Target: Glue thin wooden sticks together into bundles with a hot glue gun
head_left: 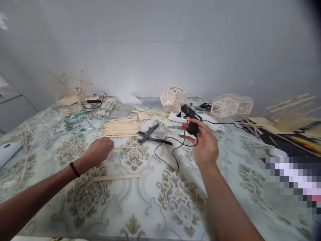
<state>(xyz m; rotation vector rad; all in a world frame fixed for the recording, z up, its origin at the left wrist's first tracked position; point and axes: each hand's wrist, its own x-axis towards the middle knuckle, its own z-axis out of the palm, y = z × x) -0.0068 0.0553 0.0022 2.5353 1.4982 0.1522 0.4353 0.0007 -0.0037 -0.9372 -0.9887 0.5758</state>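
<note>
My right hand (204, 142) is raised over the table, closed round a black glue gun (190, 118) with an orange trigger; its black cord (173, 152) loops down onto the cloth. My left hand (99, 150) rests on the table with fingers curled, pinching the end of a thin wooden stick (125, 146). A black band sits on that wrist. A pile of thin wooden sticks (121, 126) lies just beyond the left hand. Black cutters (150, 135) lie between the two hands. A flat strip of joined sticks (116, 177) lies nearer to me.
A patterned cloth (160, 201) covers the table. Two stick-built polyhedra (173, 98) (230, 105) stand at the back, with a white power strip (208, 120) between them. A stick model (75, 92) stands back left. More sticks and boards (288, 117) lie at the right. A white object (7, 150) lies at the left edge.
</note>
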